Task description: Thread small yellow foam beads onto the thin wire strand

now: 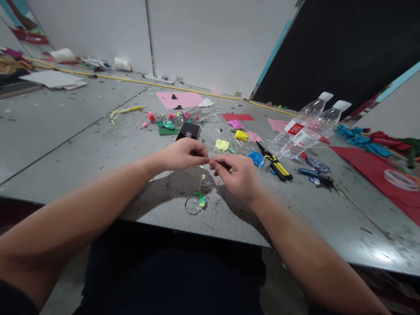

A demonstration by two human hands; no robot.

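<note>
My left hand (183, 154) and my right hand (238, 175) meet above the table, fingertips pinched almost together. Below the left fingertips runs a thin wire strand (203, 176) with small yellow-green clay bits on it, its upper end in those fingers. At its lower end a round silver wire frame (193, 204) with crossed wires bears green and yellow clay (201, 199). Whatever the right fingertips pinch is too small to make out. Just beyond the hands are a black phone-like object (189, 131) and a pale yellow clay lump (222, 145).
Yellow-black pliers (277, 165) and a blue clay packet (256, 159) lie to the right, before two clear plastic bottles (300, 129). Behind the hands are wires with red clay tips (173, 116) and pink paper (179, 99). Red paper (367, 170) lies far right.
</note>
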